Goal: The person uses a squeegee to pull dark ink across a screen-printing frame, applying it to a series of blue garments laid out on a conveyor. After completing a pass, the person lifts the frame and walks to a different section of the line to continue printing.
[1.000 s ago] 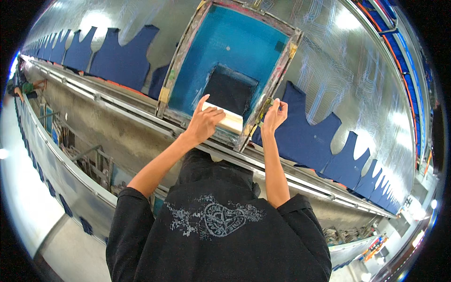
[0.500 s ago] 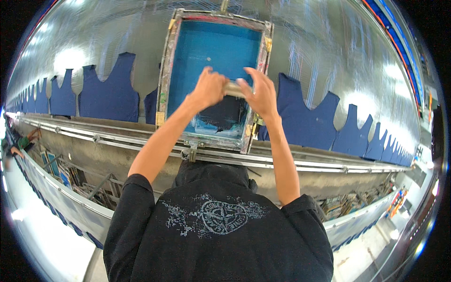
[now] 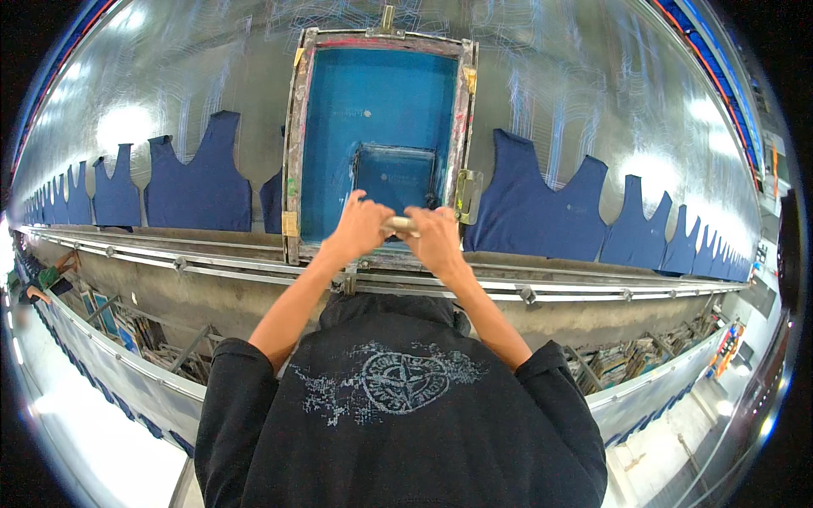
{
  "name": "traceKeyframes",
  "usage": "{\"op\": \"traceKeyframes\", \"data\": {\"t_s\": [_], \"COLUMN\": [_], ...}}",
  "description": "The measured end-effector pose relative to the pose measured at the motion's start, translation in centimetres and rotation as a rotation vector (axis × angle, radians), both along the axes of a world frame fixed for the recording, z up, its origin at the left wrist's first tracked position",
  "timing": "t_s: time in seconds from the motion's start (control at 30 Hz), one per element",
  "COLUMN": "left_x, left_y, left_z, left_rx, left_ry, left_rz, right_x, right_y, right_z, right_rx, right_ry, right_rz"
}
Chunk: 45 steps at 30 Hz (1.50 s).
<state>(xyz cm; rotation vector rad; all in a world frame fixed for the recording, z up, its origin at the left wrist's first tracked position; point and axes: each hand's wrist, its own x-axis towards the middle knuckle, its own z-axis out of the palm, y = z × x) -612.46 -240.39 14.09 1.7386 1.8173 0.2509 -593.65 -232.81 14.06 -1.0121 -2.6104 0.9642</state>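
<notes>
Both hands (image 3: pixel 398 230) have dragged squeegee (image 3: pixel 400 224) nearer.

My left hand (image 3: pixel 360 222) and right hand (image 3: pixel 438 235) close side by side on the pale handle of a squeegee (image 3: pixel 400 224), held across the near end of a screen-printing frame (image 3: pixel 295 144). Its blue mesh (image 3: pixel 373 102) shows a darker square patch (image 3: pixel 395 176) just beyond my fingers. Navy garment cut pieces (image 3: pixel 199 182) lie in a row on the long table (image 3: pixel 593 102), either side of the frame; metal rails (image 3: pixel 593 292) run along its near edge
</notes>
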Motion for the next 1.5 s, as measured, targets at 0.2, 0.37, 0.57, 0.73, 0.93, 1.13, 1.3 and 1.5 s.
{"op": "traceKeyframes", "data": {"t_s": [0.2,0.37,0.57,0.73,0.93,1.13,1.3,1.5], "left_x": [-3.4,-0.9,-0.2,-11.5,-28.6,-39.4,-40.6,-45.9], "left_y": [8.4,3.1,-7.9,-11.8,-20.8,-25.4,-23.3,-14.4], "left_z": [-1.3,-2.1,1.1,0.2,-0.6,0.0,-0.7,0.0], "left_rx": [0.088,0.367,0.417,0.404,0.401,0.356,0.250,0.006], "left_ry": [0.163,0.146,0.040,0.083,0.166,0.119,0.065,0.118], "left_rz": [0.017,0.089,0.178,0.202,0.232,0.175,0.075,-0.080], "right_x": [2.5,2.7,-1.8,-14.1,-31.4,-41.7,-41.9,-43.8], "right_y": [7.4,9.4,6.5,0.9,-8.3,-13.4,-12.5,-10.1], "right_z": [-2.8,-4.8,-3.2,-6.5,-8.9,-8.5,-8.5,-2.5], "right_rx": [-0.021,-0.742,-0.216,-0.159,-0.363,-0.140,-0.099,0.186], "right_ry": [0.244,0.293,0.387,0.470,0.560,0.427,0.154,0.131], "right_rz": [-0.722,-0.958,-1.030,-0.924,-0.958,-0.919,-0.908,-0.454]}}
